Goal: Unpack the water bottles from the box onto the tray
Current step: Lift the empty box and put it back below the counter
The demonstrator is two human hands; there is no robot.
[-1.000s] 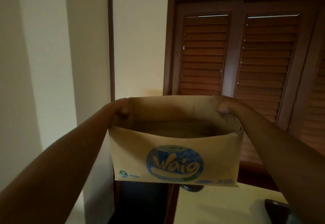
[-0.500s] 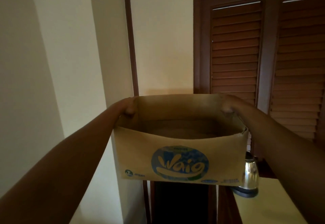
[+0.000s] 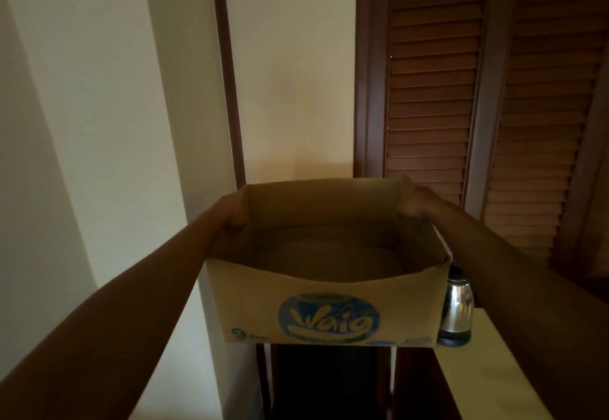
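Since a second ago the view has swung left: the louvred doors (image 3: 494, 96) now sit further to the right, and a shiny kettle (image 3: 456, 311) has come out from behind the box's right corner. The cardboard box (image 3: 324, 307) is held up in the air at arm's length, its open top toward the camera and its printed side facing the person. The left hand (image 3: 232, 210) is closed over the top edge of the left end wall, and the right hand (image 3: 412, 204) is closed the same way over the right end wall. The inside is dim, but it looks empty; no water bottles show in it, and no tray is in view. I judge the unpacking to be finished and the box on its way to being put aside. The risk from here is the kettle on the pale counter (image 3: 487, 380) just beside the lower right corner of the box: a swing to the right or a careless lowering could knock it. The walls are thin and the near rim already bows, so a grip by the edges alone could let the box fold or slip.
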